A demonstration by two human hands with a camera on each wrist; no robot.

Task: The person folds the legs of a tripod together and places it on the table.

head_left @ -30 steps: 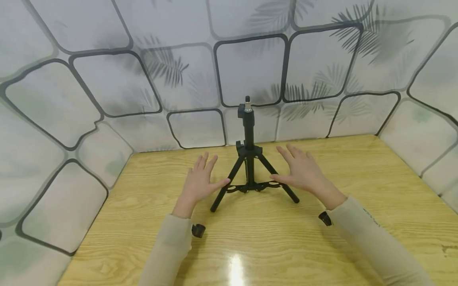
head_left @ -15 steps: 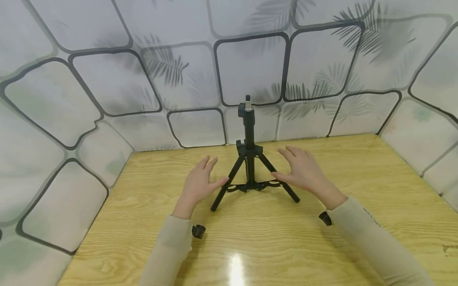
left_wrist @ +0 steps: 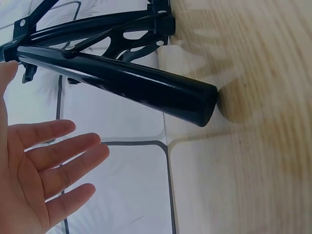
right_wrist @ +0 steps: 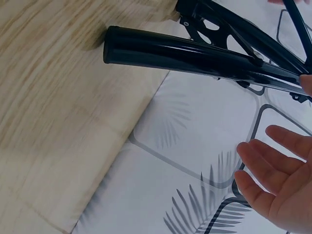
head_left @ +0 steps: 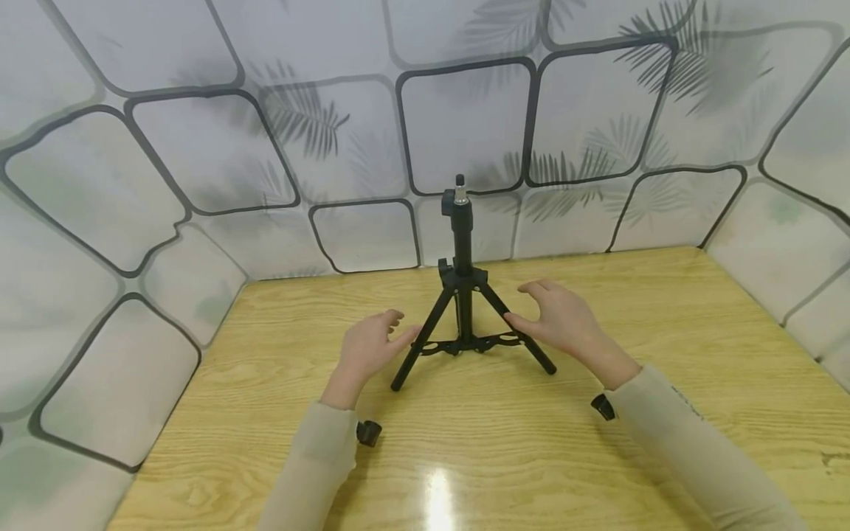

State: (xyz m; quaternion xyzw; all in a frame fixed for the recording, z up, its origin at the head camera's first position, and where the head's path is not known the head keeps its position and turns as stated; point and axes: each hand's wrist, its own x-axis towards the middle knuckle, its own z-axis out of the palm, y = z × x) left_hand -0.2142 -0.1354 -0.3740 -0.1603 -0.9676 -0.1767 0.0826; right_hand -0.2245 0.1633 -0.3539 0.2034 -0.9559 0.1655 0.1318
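Observation:
A black light stand [head_left: 463, 254] with a silver tip stands upright on the wooden table, its legs spread. My left hand [head_left: 365, 346] is beside its left leg, thumb tip close to the tube and fingers loosely bent. On the other side, my right hand [head_left: 561, 318] has its thumb at the right leg in the head view, its fingers lightly bent. The left wrist view has the left leg [left_wrist: 122, 80] passing above my spread fingers [left_wrist: 63, 170]. In the right wrist view the right leg [right_wrist: 180, 56] crosses above my relaxed fingers [right_wrist: 268, 165]. Neither hand grips anything.
The light wooden table [head_left: 465, 450] extends around the stand. Behind it and at both sides rises a white covering [head_left: 358, 162] with grey outlines and leaf prints. Small black devices [head_left: 368, 433] sit at both wrists, by the beige sleeves [head_left: 312, 457].
My left fingers have bent from outstretched to loosely curled, and the hand has dropped a little. The right fingers have bent slightly too. The stand has stayed put.

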